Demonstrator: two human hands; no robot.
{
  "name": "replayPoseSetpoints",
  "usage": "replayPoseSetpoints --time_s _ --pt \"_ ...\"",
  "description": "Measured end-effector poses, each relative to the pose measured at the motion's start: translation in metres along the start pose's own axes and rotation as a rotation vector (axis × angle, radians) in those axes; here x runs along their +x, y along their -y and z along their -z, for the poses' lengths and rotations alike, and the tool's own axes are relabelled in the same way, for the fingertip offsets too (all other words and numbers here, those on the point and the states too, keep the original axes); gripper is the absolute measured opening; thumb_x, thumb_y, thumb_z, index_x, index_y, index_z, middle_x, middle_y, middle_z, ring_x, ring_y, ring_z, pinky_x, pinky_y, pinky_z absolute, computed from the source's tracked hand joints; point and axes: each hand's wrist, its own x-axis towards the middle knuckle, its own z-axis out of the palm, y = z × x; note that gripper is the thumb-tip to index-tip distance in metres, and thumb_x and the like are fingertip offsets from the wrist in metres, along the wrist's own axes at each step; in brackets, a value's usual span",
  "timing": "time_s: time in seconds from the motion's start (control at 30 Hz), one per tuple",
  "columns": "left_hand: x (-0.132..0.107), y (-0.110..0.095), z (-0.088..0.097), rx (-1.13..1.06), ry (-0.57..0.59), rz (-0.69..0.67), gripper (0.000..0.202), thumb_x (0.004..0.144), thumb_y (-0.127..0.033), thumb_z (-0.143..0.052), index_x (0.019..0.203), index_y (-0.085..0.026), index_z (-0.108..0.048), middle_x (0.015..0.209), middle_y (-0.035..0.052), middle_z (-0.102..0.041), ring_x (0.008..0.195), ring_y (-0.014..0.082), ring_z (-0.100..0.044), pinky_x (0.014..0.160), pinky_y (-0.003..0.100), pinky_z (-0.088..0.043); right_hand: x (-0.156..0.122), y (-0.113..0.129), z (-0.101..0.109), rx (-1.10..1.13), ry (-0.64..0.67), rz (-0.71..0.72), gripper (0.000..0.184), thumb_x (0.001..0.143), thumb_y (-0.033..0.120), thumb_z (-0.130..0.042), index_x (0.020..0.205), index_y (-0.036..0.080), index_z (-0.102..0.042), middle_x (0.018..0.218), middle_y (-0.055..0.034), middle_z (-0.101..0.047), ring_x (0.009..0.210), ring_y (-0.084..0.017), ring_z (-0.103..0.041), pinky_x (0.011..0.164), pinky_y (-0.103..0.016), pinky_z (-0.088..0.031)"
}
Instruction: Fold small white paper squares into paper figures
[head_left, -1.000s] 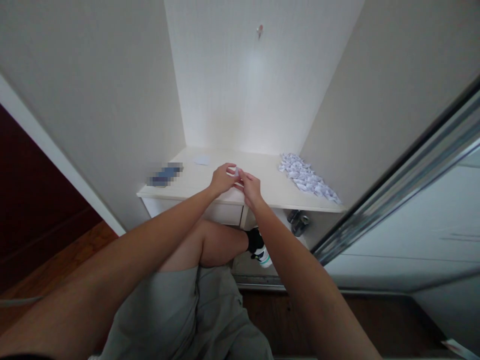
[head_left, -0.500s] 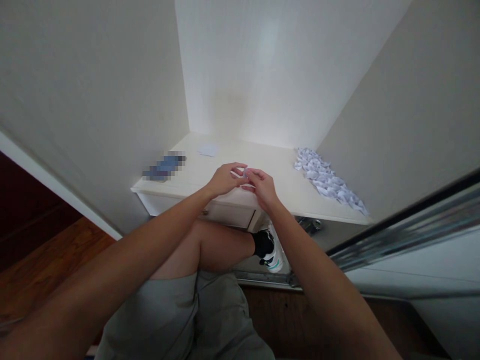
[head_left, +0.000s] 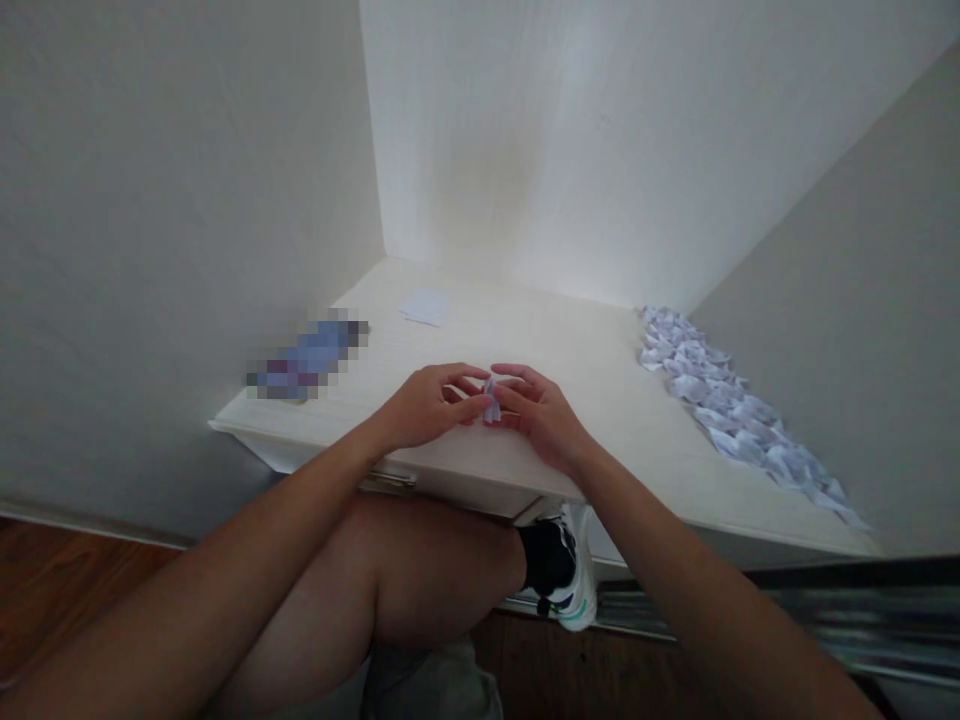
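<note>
A small folded piece of white paper (head_left: pixel 492 402) is pinched between my two hands, just above the front part of the white shelf top (head_left: pixel 555 340). My left hand (head_left: pixel 435 402) grips its left side with thumb and fingers. From the other side, my right hand (head_left: pixel 541 412) holds it with thumb and fingertips, the fingers curved. Pleats show on the paper's lower part; the rest is partly covered by fingertips. Behind the hands lie a few flat white paper sheets (head_left: pixel 425 307).
Many folded white paper pieces (head_left: pixel 739 405) lie in a long overlapping row along the right wall. A blurred-out bluish item (head_left: pixel 307 360) rests at the left edge. Below the top are a drawer handle (head_left: pixel 388 480) and my foot in a white shoe (head_left: pixel 576 590).
The view has moved closer to the shelf. Both hands still hold the paper; my right fingers have spread a little, and more of the pleated paper shows between the hands.
</note>
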Motion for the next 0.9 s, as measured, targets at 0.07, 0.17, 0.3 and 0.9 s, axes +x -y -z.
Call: replayPoseSetpoints --time_s 0.07,0.17,0.3,0.9 --pt "0.001 0.002 0.001 0.0 -0.019 0.012 0.045 0.088 -0.046 -0.077 0.12 -0.015 -0.074 0.095 0.0094 -0.08 0.07 0.0167 -0.074 0.066 0.029 -0.06 0.007 0.001 0.002 0.014 0.06 -0.041 0.04 0.079 0.032 -0.089 0.115 0.025 -0.073 0.101 -0.0017 -0.077 0.086 -0.016 -0.074 0.077 -0.032 -0.064" --pt "0.001 0.003 0.001 0.026 -0.084 0.008 0.041 0.088 -0.052 -0.077 0.11 -0.016 -0.077 0.099 0.0098 -0.082 0.074 0.018 -0.076 0.067 0.028 -0.061 0.021 0.001 0.006 0.013 0.146 -0.073 0.041 0.078 0.028 -0.09 0.116 0.026 -0.075 0.107 -0.0016 -0.075 0.088 -0.016 -0.075 0.079 -0.033 -0.065" --pt "0.0 0.005 0.004 0.05 -0.133 0.01 0.032 0.09 -0.043 -0.076 0.112 -0.02 -0.078 0.11 0.008 -0.081 0.075 0.0159 -0.076 0.068 0.026 -0.062 0.038 0.005 0.011 0.014 0.265 -0.132 0.036 0.081 0.027 -0.088 0.114 0.025 -0.076 0.114 -0.0032 -0.075 0.09 -0.016 -0.075 0.082 -0.034 -0.066" --pt "-0.003 -0.002 -0.002 0.038 -0.229 0.129 0.019 0.088 -0.035 -0.076 0.1 -0.022 -0.076 0.092 0.0033 -0.081 0.074 0.0178 -0.076 0.063 0.025 -0.06 0.037 0.005 0.023 0.054 0.354 -0.154 0.022 0.085 0.025 -0.082 0.103 0.021 -0.071 0.095 -0.0011 -0.078 0.083 -0.015 -0.077 0.079 -0.031 -0.066"
